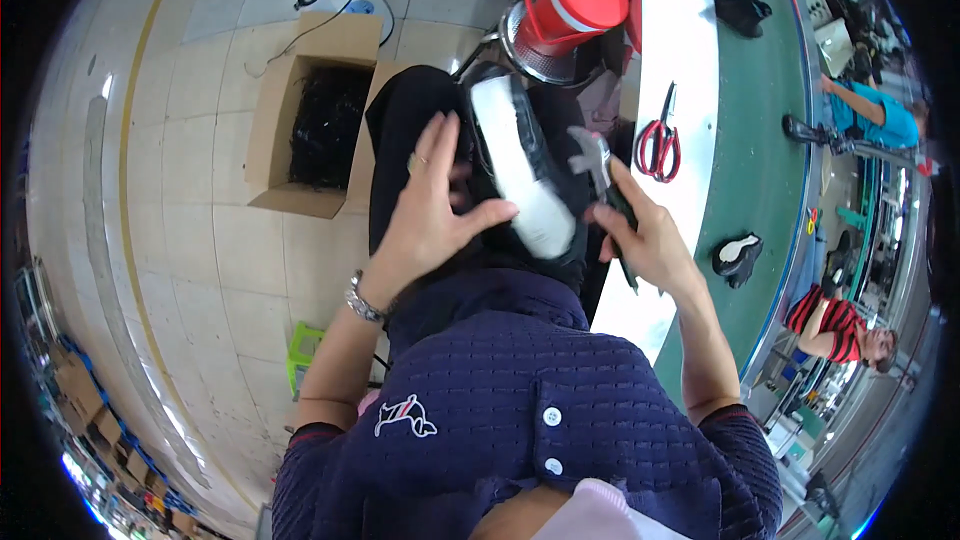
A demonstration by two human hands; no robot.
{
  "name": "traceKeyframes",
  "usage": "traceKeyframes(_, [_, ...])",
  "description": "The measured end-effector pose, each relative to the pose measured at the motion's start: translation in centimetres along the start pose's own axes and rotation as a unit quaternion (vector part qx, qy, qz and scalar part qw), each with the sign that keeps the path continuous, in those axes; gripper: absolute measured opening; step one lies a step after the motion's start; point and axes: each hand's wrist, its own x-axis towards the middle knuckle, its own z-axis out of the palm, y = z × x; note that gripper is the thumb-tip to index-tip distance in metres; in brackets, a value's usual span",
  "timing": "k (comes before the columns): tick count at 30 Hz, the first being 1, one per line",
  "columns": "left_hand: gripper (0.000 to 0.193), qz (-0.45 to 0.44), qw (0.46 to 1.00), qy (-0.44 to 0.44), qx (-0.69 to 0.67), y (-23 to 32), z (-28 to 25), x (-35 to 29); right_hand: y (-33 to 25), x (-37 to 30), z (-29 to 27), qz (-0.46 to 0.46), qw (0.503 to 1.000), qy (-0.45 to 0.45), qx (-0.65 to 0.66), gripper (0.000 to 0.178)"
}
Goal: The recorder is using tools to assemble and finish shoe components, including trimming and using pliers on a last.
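A black shoe (512, 155) rests on my lap, its white sole turned up and slightly blurred. Beside it, my left hand (430, 205) is open, fingers spread; the thumb tip reaches the sole's edge. My right hand (648, 235) is closed around the dark handles of lasting pliers (592, 152). Their hooked metal head points up and away from me, just right of the shoe and apart from it. Red-handled scissors (660, 145) lie on the metal ledge beyond my right hand.
An open cardboard box (272, 155) with black material stands on the left floor. A red lidded bucket (585, 2) sits on a stool ahead. To the right, a green conveyor (755, 170) carries dark shoes and a white-soled shoe (738, 258). Co-workers sit beyond it.
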Motion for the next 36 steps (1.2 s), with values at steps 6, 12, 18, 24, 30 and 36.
traceKeyframes(6, [0.032,0.085,0.959,0.207,0.177,-1.5,-1.4,-0.8,-2.9,0.4,1.9,-0.202,0.972,-0.068,-0.094,0.053])
traceKeyframes(12, [0.024,0.133,0.946,0.222,0.194,-2.6,-0.1,-1.8,-8.3,1.5,1.3,-0.166,0.944,-0.153,-0.239,0.056])
traceKeyframes(18, [0.017,0.053,0.985,0.156,0.047,-3.9,-0.6,-2.5,-9.4,2.1,1.0,-0.204,0.904,-0.195,-0.320,0.056])
traceKeyframes(24, [0.020,0.224,0.905,0.103,0.346,-2.7,-0.5,-2.8,-11.3,1.7,1.7,-0.219,0.817,-0.227,-0.483,0.061])
traceKeyframes(30, [0.050,-0.081,0.981,-0.018,-0.176,-3.3,-1.1,-2.3,-4.5,2.2,2.0,-0.286,0.868,-0.126,-0.387,0.066])
traceKeyframes(36, [0.062,-0.209,0.789,-0.080,-0.573,-5.2,1.9,1.8,-1.9,2.1,3.1,-0.350,0.868,-0.043,-0.349,0.063])
